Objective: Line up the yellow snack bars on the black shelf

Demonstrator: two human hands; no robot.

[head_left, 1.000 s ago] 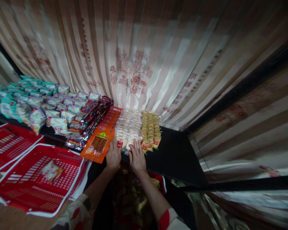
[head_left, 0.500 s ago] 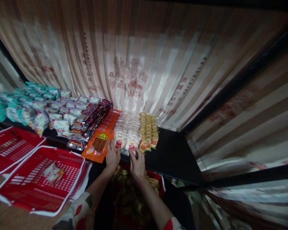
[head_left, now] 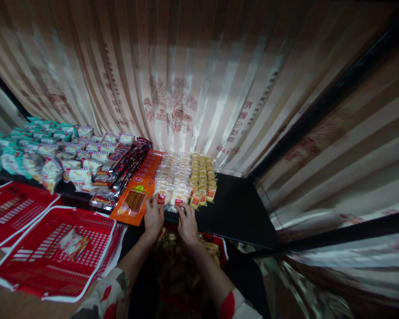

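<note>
Two rows of white snack packets point(head_left: 180, 192) with red labels stand on the black table. My left hand point(head_left: 154, 218) is at the front of the left row, its fingertips against or very close to the nearest packet. At the front of the other row, my right hand point(head_left: 188, 223) has its fingertips at the lower edge of the end packet. Fingers of both hands are partly extended and apart, and neither visibly grips a packet. Yellow packets point(head_left: 202, 181) stand in rows just right of the white ones. Left of them lies a flat orange bag point(head_left: 133, 201).
Dark packets point(head_left: 124, 161), white striped bags point(head_left: 80, 177) and green bags point(head_left: 13, 157) fill the table's left part. Red baskets point(head_left: 63, 277) stand at lower left, one holding a bag point(head_left: 73, 243). Below my arms is a basket of gold-coloured packets point(head_left: 213, 250). A curtain point(head_left: 202, 88) hangs behind.
The view has shifted slightly, so the table's goods sit a little further left. Both hands remain at the front of the white packets, with only small finger movement.
</note>
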